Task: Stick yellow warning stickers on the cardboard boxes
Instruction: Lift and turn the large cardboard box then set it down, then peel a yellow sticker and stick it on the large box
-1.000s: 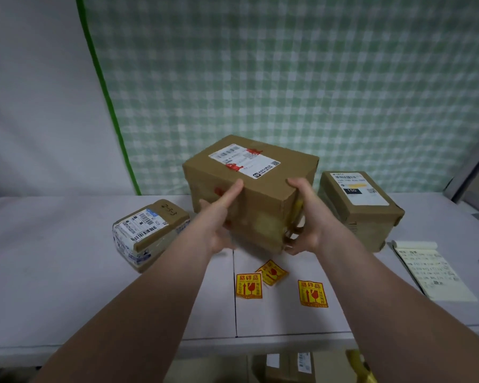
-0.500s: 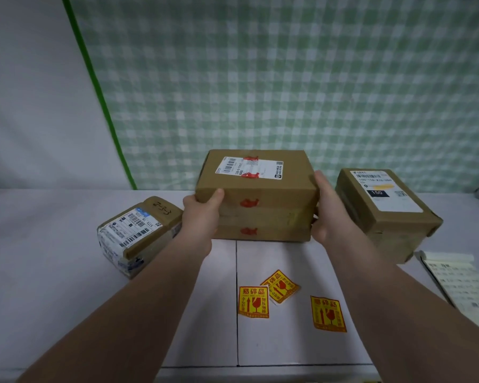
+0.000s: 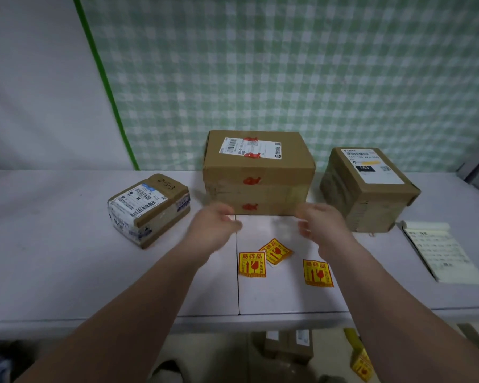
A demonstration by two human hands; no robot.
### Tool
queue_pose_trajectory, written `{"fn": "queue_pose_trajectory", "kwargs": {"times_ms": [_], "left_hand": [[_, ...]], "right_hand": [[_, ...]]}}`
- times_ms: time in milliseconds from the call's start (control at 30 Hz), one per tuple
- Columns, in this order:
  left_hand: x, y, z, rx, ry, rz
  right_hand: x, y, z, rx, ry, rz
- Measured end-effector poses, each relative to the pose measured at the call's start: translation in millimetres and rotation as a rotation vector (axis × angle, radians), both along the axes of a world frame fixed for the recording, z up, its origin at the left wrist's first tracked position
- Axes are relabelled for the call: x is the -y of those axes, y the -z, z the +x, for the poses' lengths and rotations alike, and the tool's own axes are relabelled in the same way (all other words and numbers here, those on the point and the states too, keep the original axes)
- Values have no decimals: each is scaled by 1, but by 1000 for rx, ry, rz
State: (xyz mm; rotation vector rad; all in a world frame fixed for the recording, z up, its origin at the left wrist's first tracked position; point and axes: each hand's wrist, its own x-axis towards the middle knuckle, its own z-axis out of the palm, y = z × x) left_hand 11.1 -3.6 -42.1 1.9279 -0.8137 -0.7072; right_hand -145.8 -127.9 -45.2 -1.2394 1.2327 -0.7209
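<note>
Nearest, three yellow stickers (image 3: 252,264) lie flat on the table (image 3: 67,272), in front of the middle box (image 3: 257,172). Just before that box, the left hand (image 3: 213,221) and right hand (image 3: 320,221) hover, blurred, fingers loosely apart and holding nothing. A small box (image 3: 150,208) stands to its left and another box (image 3: 368,189) to its right, all closed, with bare gaps between.

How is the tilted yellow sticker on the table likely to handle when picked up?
The tilted sticker looks paper-thin, so probably floppy and nearly weightless. It lies flat on the table, so likely hard to pinch except at an edge. A white rim suggests backing paper, so it may not cling.
</note>
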Motion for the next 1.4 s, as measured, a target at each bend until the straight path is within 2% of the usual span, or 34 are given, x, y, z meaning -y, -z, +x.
{"fn": "queue_pose_trajectory", "kwargs": {"times_ms": [67, 133, 233, 333, 433, 600, 733, 1200, 1333, 1400], "left_hand": [[-8, 14, -10, 255, 220, 163], [-11, 28, -17, 446, 324, 276], [-10, 42, -24, 540, 306, 320], [-8, 44, -31, 602, 281, 284], [-12, 43, -33, 568, 263, 189], [-31, 32, -36, 322, 177, -26], [-47, 22, -37, 210, 178, -96], [-75, 9, -45, 261, 182, -138], [-77, 5, -51, 265, 92, -137], [-78, 7, -55, 329, 48, -138]], "right_hand": [[-15, 11, -10, -69, -97, -13], [-28, 19, -15, -147, -156, -69], [-46, 25, -14, -238, -229, -128], [-58, 30, -10, -294, -286, -188], [-65, 29, -10, -325, -292, -262], [-73, 20, -13, -265, -321, -367], [-82, 11, -13, -248, -326, -419], [-110, 3, -25, -328, -523, -424], [-114, 2, -30, -131, -517, -232], [-116, 2, -33, 5, -498, -131]]}}
